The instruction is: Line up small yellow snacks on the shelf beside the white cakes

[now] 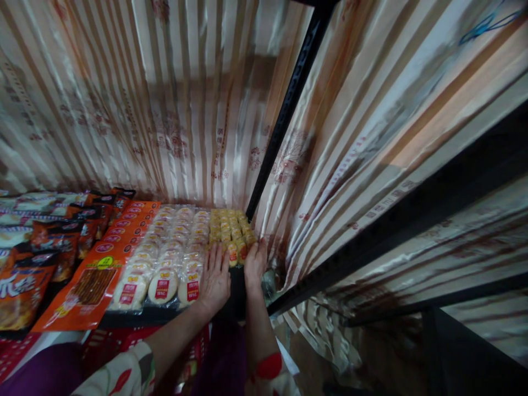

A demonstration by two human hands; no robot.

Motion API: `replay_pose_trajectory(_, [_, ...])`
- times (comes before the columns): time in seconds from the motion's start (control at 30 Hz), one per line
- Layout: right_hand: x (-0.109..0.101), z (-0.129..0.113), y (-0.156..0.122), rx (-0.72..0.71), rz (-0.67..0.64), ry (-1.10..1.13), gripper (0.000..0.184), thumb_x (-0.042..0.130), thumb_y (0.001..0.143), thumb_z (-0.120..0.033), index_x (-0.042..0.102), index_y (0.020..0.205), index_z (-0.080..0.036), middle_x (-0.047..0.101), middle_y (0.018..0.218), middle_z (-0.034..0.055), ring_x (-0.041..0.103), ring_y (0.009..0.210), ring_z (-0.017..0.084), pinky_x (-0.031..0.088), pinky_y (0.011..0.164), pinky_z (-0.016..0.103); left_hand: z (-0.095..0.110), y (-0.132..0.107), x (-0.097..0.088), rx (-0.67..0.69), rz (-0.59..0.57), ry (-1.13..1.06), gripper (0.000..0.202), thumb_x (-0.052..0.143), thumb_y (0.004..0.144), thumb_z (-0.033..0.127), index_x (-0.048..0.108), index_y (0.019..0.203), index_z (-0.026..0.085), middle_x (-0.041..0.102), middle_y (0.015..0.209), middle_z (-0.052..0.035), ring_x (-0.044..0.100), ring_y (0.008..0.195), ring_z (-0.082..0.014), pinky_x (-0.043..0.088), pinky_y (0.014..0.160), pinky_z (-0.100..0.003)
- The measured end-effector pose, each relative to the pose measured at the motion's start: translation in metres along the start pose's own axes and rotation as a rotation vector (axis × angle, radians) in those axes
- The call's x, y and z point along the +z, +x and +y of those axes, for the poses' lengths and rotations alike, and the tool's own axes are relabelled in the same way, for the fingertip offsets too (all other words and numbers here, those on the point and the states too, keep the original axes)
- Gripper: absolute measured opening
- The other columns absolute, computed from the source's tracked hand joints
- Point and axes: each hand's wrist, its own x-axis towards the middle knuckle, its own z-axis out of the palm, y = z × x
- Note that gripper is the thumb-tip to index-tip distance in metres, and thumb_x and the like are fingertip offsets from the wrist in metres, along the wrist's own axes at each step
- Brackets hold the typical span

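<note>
My left hand [216, 276] lies flat with its fingers stretched out, between clear packets of round white rice crackers [163, 287] and small yellow-wrapped snacks [230, 226]. Its fingertips touch or nearly touch the left side of the yellow rows. On their right side stands my right hand [256, 265], fingers extended along the end of the rows and partly turned from view. The yellow snacks sit between both hands on a dark shelf [237, 289]. Red labels mark the front cracker packets.
Orange packs of brown sticks [99, 280] and orange-black snack bags [25, 291] line the shelf to the left. A black upright post [284, 110] and a slanting black beam [371, 231] border the right corner. Striped, printed sheeting [185, 110] hangs behind. Red baskets [140, 335] stand below.
</note>
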Motion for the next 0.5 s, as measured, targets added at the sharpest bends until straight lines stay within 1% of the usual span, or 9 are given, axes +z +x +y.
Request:
replay_pose_trajectory(0.1, [0.003,-0.002,0.021,0.115,-0.002,0.020,0.058,0.025,0.088,-0.042,0.051,0.124,-0.005,0.052,0.129,0.0222,0.046,0.122,0.030,0.032,0.102,0.045,-0.010,0.009,-0.001,0.000,-0.005,0.026,0.062,0.055,0.078,0.025,0.038,0.135,0.010,0.027,0.148,-0.0185,0.014,0.139,-0.0318,0.023,0.110,-0.051])
replay_pose_trajectory(0.17, [0.005,-0.003,0.031,0.149,-0.022,0.023,0.058,0.023,0.088,-0.045,0.054,0.121,-0.008,0.056,0.125,0.0203,0.049,0.119,0.029,0.034,0.100,0.042,-0.013,0.013,-0.001,0.015,-0.014,0.034,0.064,0.056,0.079,0.032,0.037,0.136,0.012,0.027,0.148,-0.0176,0.015,0.139,-0.0321,0.021,0.110,-0.053])
replay_pose_trajectory(0.27, [0.006,-0.004,0.039,0.156,-0.075,0.006,0.058,0.020,0.089,-0.047,0.059,0.115,-0.013,0.062,0.117,0.0170,0.054,0.113,0.028,0.037,0.097,0.041,-0.012,0.017,0.001,0.056,-0.052,0.030,0.066,0.057,0.078,0.040,0.038,0.136,0.014,0.026,0.149,-0.0154,0.017,0.139,-0.0322,0.019,0.110,-0.053])
replay_pose_trajectory(0.37, [0.006,-0.005,0.043,0.161,-0.129,-0.012,0.057,0.018,0.091,-0.048,0.060,0.113,-0.017,0.065,0.113,0.0137,0.057,0.109,0.026,0.038,0.095,0.040,-0.007,0.019,0.004,0.088,-0.090,0.035,0.065,0.056,0.079,0.039,0.038,0.137,0.016,0.025,0.150,-0.0138,0.018,0.139,-0.0306,0.019,0.111,-0.050])
replay_pose_trajectory(0.5, [0.009,-0.006,0.050,0.116,-0.155,0.013,0.055,0.019,0.091,-0.048,0.053,0.123,-0.019,0.060,0.123,0.0109,0.053,0.116,0.024,0.036,0.098,0.038,-0.003,0.021,0.012,0.093,-0.101,0.045,0.064,0.055,0.079,0.037,0.038,0.137,0.015,0.025,0.150,-0.0136,0.014,0.140,-0.0290,0.017,0.111,-0.049])
